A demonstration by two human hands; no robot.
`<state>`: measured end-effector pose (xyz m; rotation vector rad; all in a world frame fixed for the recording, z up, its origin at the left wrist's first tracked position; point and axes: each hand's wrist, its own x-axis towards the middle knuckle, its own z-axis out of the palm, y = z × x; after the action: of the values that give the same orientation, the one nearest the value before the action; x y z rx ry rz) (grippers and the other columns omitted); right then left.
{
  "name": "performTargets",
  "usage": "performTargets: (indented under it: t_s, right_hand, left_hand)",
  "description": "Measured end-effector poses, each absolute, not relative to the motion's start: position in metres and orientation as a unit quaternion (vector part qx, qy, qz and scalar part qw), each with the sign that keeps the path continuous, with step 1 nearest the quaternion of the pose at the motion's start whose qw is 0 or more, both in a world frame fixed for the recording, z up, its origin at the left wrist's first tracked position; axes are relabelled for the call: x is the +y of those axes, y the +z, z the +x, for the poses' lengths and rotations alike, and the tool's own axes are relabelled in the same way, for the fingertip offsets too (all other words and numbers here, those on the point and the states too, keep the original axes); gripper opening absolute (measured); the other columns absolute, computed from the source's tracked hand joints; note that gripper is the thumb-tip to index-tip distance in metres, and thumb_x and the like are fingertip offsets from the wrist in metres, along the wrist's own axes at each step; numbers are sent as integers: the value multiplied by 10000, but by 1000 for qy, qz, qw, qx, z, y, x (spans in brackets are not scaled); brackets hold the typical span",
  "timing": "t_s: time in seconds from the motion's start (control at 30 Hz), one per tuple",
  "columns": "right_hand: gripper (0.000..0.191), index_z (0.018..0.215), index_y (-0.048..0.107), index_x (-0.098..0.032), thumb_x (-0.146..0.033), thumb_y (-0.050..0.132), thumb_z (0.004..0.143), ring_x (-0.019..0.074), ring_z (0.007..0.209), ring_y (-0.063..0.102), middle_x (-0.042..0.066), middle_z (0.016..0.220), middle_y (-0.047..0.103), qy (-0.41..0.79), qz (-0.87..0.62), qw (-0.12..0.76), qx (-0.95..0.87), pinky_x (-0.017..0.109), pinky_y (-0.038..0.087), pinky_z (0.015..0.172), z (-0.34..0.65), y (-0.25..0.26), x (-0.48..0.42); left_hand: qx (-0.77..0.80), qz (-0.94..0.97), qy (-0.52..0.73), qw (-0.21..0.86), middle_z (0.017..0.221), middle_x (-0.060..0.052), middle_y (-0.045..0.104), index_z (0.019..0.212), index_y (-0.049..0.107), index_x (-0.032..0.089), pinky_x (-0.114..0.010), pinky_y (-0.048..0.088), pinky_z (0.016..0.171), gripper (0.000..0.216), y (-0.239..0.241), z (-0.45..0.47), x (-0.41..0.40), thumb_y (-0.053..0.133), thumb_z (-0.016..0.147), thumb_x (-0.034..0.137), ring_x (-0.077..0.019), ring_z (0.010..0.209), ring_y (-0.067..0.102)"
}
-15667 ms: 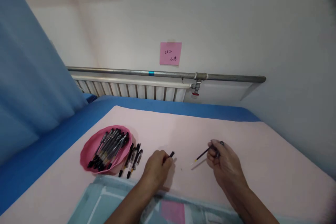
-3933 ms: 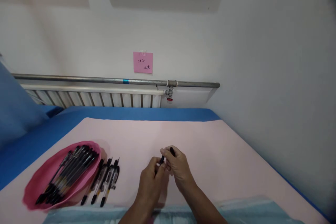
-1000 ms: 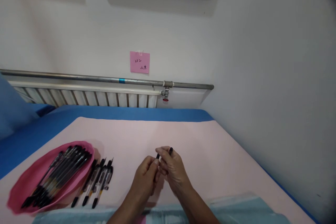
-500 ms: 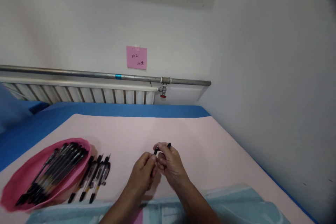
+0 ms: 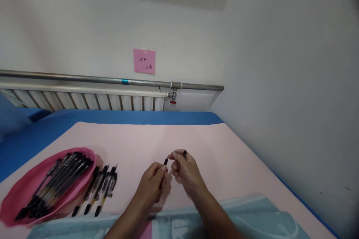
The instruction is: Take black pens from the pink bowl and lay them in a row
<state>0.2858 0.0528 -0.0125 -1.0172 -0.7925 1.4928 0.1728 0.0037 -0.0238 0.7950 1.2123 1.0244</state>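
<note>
While a pen (image 5: 165, 161) is pinched between the thumb and fingers of the left hand (image 5: 152, 182), a small black piece (image 5: 184, 153) is held among the curled fingers of the right hand (image 5: 187, 171); whether the pen's tip is touched by the right thumb and forefinger cannot be told. Both hands are held above a pink sheet (image 5: 202, 143), where loose pens (image 5: 104, 190) are laid just beside a pink bowl (image 5: 24, 185) filled with more pens (image 5: 60, 183)

Hands (image 5: 187, 172) — just now slightly farther apart
</note>
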Motion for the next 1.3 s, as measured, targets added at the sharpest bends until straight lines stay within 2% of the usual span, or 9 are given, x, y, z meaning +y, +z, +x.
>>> performTargets:
  t_s: [0.1, 0.27, 0.53, 0.67, 0.77, 0.87, 1.0, 1.13, 1.3]
  right_hand:
    - [170, 711, 509, -172, -267, 630, 638, 46, 381, 407, -37, 579, 555, 636, -430, 518, -376, 164, 270, 329, 279, -13, 47]
    - [179, 732, 487, -191, -204, 626, 620, 15, 317, 270, -117, 436, 367, 643, -431, 519, -362, 137, 165, 322, 277, -15, 49]
    - [247, 724, 488, -196, -250, 692, 597, 5, 309, 245, -117, 457, 366, 646, -423, 519, -368, 135, 142, 315, 275, -16, 47]
    - [272, 722, 505, -190, -253, 724, 574, 6, 315, 255, -116, 449, 354, 634, -431, 532, -360, 132, 156, 308, 274, -18, 51]
    - [277, 716, 509, -187, -232, 732, 557, 16, 317, 272, -113, 440, 349, 609, -436, 569, -339, 133, 151, 292, 279, -21, 66]
    - [274, 692, 499, -184, -173, 722, 534, 15, 323, 280, -103, 468, 379, 573, -436, 627, -299, 136, 148, 275, 293, -25, 89]
    - [251, 631, 484, -163, -108, 691, 500, -1, 360, 287, -65, 551, 457, 538, -428, 683, -245, 128, 164, 268, 316, -29, 109]
    - [246, 623, 479, -165, -110, 684, 500, 0, 369, 289, -58, 571, 469, 546, -434, 672, -250, 128, 169, 260, 319, -30, 108]
    - [268, 674, 487, -180, -142, 705, 522, 8, 343, 280, -96, 512, 393, 564, -446, 637, -277, 140, 167, 262, 302, -29, 99]
  left_hand:
    - [526, 353, 444, 633, 443, 109, 381, 705, 404, 209, -154, 85, 303, 328, -24, 173, 4, 494, 710, 524, -14, 287, 205]
    - [543, 368, 429, 621, 425, 107, 376, 680, 400, 205, -152, 92, 295, 318, -27, 172, 5, 487, 710, 510, -14, 282, 211]
    - [544, 349, 428, 632, 422, 108, 381, 688, 393, 207, -148, 101, 298, 252, -23, 173, 5, 470, 746, 439, -16, 271, 224]
    - [554, 361, 432, 613, 415, 106, 381, 671, 390, 201, -149, 157, 310, 209, -24, 174, 6, 447, 780, 369, -20, 273, 236]
    - [578, 404, 412, 577, 415, 94, 398, 661, 411, 197, -160, 221, 334, 174, -28, 173, 5, 427, 792, 309, -38, 296, 284]
    - [626, 490, 342, 502, 449, 68, 448, 672, 450, 190, -172, 293, 382, 182, -31, 170, 4, 394, 804, 303, -64, 360, 383]
    - [682, 560, 260, 391, 587, -2, 583, 713, 539, 173, -203, 367, 484, 222, -25, 152, 8, 390, 803, 311, -111, 512, 523]
    - [737, 578, 196, 290, 831, -118, 660, 737, 619, 140, -268, 391, 657, 241, -13, 116, 16, 450, 773, 308, -205, 793, 592]
    - [783, 571, 96, 224, 834, -180, 683, 804, 657, 114, -308, 394, 662, 296, -2, 83, 15, 425, 785, 298, -262, 805, 623]
